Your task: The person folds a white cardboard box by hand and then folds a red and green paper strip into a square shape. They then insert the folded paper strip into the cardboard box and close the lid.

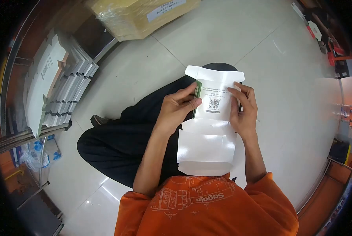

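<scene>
I hold a flat white carton blank over my lap, its unprinted inner side up, with a QR code and small text near the top. My left hand grips the blank's left side panel, which is folded up on edge and shows a green printed outside. My right hand holds the right edge, fingers resting on the panel beside the QR code. Flaps stick out at the top and bottom of the blank.
A stack of flat carton blanks lies on a metal rack at the left. A large wrapped cardboard box stands on the tiled floor at the top. My black-trousered legs and a shoe are below the carton.
</scene>
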Motion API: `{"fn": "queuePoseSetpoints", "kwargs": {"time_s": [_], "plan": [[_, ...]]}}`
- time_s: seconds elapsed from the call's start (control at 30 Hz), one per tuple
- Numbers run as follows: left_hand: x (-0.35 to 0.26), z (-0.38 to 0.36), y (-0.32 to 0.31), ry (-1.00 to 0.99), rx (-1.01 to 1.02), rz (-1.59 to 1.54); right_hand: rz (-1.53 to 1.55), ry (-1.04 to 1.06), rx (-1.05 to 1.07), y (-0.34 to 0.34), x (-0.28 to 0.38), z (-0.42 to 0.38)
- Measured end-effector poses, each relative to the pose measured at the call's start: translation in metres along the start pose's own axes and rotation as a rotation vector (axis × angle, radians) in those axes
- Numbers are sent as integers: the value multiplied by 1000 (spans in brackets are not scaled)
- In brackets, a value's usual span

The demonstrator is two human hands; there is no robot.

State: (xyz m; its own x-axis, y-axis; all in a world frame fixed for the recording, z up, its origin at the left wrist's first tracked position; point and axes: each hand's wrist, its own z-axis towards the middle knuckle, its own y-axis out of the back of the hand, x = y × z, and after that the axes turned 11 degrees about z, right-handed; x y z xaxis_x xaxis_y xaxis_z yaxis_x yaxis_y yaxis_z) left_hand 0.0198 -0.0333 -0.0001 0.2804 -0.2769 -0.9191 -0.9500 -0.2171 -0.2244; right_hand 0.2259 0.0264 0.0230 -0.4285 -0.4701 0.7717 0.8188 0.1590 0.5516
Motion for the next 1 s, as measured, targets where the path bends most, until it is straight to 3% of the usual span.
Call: {"fn": "queuePoseSetpoints", "kwargs": {"time_s": [0.07, 0.13, 0.27, 0.4, 0.47, 0.6, 0.77, 0.83, 0.87, 0.93, 1.0], "plan": [[-5, 3, 1, 56, 25, -88, 12, 5, -19, -1, -5, -1], [-5, 8, -2, 197, 90, 46, 109, 60, -95, 0, -10, -2], [1, 16, -10, 126, 76, 272, 208, -92, -98, 5, -10, -6], [11, 17, -25, -19, -81, 435, 198, -55, -58, 11, -11, -9], [20, 15, -24, -28, -97, 387, 354, -160, -70, 11, -5, -12], [18, 11, -31, -66, -142, 369, 93, -322, -94, 12, -19, -29], [20, 8, -35, -55, -188, 365, 102, -368, -105, 25, -20, -52], [24, 3, -32, 19, -202, 276, 197, -683, 72, 41, -13, -69], [29, 0, -29, 20, -199, 272, 191, -685, 72, 42, -15, -76], [39, -12, -21, -133, -70, 84, 376, -770, -9, 42, -19, -92], [46, -36, -13, -86, 37, -9, 217, -744, 11, 45, -17, -89]]}}
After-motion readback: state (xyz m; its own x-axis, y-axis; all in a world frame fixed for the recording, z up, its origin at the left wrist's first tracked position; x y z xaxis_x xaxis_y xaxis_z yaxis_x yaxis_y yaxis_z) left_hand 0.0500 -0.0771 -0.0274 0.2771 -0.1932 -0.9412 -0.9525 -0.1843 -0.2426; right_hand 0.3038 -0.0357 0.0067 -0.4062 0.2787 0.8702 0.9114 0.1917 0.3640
